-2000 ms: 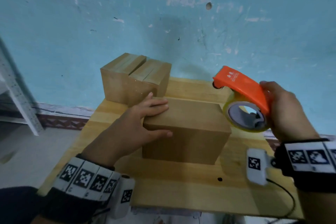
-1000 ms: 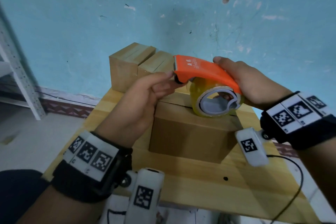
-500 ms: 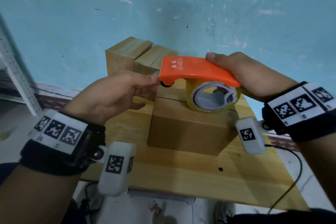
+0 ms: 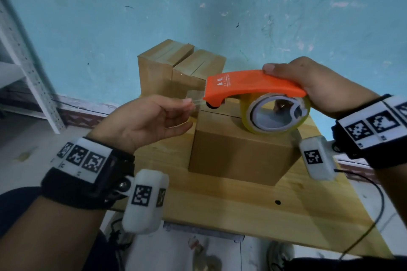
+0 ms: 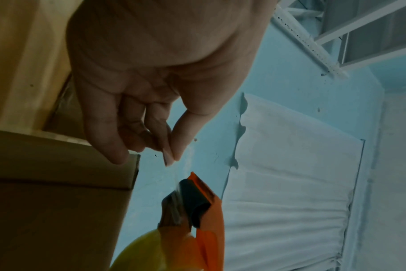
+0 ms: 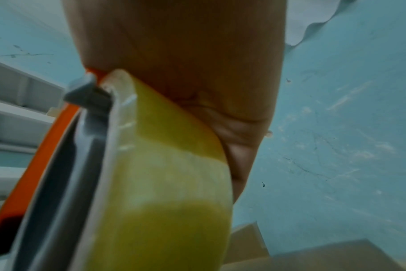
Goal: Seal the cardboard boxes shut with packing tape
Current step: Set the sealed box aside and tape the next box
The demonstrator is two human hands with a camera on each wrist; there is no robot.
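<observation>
Orange tape dispenser (image 4: 253, 86), gripped by the right hand (image 4: 312, 81), sits over 1 cardboard box (image 4: 240, 149); left hand (image 4: 145, 121) apparently pinches the clear tape end (image 4: 195, 98).

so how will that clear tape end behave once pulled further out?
Likely floppy and clingy: the tape strip is thin and clear, spanning from the left hand pinch to the orange dispenser. Probably weightless, apt to curl back onto itself if slack.

Three boxes (image 4: 240, 145) on the table (image 4: 231, 211): one near the front edge, two (image 4: 158, 66) (image 4: 198, 68) side by side behind it. One tape dispenser (image 4: 248, 84). One tape roll (image 4: 277, 114).
</observation>
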